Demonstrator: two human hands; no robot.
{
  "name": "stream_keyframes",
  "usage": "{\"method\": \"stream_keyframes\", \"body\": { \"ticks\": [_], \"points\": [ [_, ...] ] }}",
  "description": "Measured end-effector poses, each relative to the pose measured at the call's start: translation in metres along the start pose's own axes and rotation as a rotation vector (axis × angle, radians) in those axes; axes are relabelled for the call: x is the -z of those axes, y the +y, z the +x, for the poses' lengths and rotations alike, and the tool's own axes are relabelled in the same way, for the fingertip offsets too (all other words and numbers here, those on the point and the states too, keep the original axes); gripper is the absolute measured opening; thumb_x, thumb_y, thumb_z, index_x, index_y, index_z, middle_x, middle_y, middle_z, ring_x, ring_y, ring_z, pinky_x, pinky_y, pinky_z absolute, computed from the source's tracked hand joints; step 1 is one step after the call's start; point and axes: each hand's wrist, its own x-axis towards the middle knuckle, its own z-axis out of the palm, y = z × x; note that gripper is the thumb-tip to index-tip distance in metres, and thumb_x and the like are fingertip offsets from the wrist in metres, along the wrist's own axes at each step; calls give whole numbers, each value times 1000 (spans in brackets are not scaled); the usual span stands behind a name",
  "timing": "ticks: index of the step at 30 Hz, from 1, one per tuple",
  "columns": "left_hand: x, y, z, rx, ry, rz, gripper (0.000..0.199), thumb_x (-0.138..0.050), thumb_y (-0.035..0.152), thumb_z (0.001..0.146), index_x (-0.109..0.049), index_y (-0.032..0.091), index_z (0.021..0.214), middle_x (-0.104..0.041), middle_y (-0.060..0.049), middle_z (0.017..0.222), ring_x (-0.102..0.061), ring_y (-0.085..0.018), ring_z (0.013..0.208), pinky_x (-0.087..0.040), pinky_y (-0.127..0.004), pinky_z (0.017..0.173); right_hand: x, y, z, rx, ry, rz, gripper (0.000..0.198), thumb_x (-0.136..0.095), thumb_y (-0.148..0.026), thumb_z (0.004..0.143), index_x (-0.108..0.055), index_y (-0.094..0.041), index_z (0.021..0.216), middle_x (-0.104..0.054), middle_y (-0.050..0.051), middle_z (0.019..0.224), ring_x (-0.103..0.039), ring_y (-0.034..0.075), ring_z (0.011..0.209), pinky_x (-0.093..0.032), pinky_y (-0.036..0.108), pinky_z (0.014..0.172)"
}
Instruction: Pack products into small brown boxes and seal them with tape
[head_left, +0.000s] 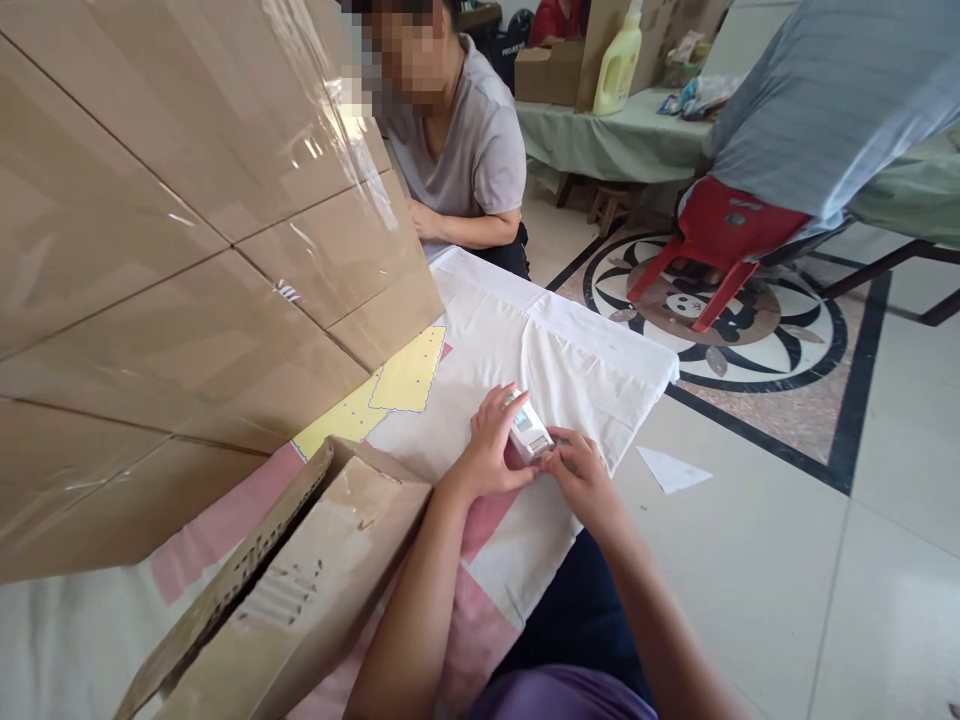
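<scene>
Both my hands hold a small white box (529, 430) with a printed label, just above the white cloth (570, 360) covering the table. My left hand (491, 445) wraps the box's left side with fingers curled over its top. The fingertips of my right hand (581, 475) pinch its lower right end. Part of the box is hidden by my fingers.
A large taped cardboard carton (150, 250) fills the left, with an open carton flap (300, 590) below it. Yellow sheets (409, 380) lie on the cloth. A person in a grey shirt (465, 150) sits across. A red plastic chair (716, 240) and white paper (671, 468) sit on the tiled floor.
</scene>
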Motion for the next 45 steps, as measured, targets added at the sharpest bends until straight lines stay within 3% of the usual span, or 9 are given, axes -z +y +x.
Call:
{"method": "stream_keyframes", "body": {
  "ticks": [2,6,10,18,24,35,45],
  "points": [
    [3,0,-1,12,-28,-62,92,-69,42,87,-15,34,161,-20,-10,170,-11,-35,160,-20,-55,126,-1,0,0,-9,7,-20,34,-51,-46,89,-67,-25,67,-64,2,137,-45,32,133,-28,52,115],
    [-8,6,2,94,119,-48,79,-63,38,91,-20,30,157,-27,-12,166,-16,-34,158,-20,-55,126,-5,2,-1,-15,18,-72,37,-48,-46,92,-64,-24,67,-63,1,136,-45,32,132,-27,55,113],
    [-19,13,5,83,192,-32,76,-63,35,90,-22,28,154,-32,-13,162,-20,-32,156,-22,-54,126,-8,5,-1,5,36,-95,37,-46,-45,93,-63,-24,68,-63,1,136,-47,32,130,-31,54,108],
    [-20,17,7,182,184,-59,77,-67,31,86,-26,28,151,-30,-13,162,-21,-33,156,-24,-56,126,-14,20,4,66,86,-141,42,-43,-49,94,-65,-25,69,-66,3,135,-52,34,126,-40,54,97],
    [-20,12,6,173,136,-147,75,-66,29,88,-25,31,152,-23,-12,164,-17,-32,157,-23,-59,128,-15,26,6,84,74,-154,41,-43,-49,94,-68,-28,69,-67,0,133,-54,34,125,-45,52,94],
    [-15,14,5,206,80,-149,79,-65,20,85,-25,31,153,-21,-12,167,-12,-31,160,-23,-56,130,-20,27,6,108,144,-150,42,-42,-48,95,-67,-28,68,-68,1,131,-56,33,124,-44,51,93],
    [-17,13,6,167,117,-202,77,-64,19,83,-28,30,151,-24,-10,164,-14,-29,158,-17,-55,129,-18,25,4,120,134,-155,43,-41,-48,96,-66,-27,69,-68,0,130,-56,32,124,-44,53,98]
  ]
}}
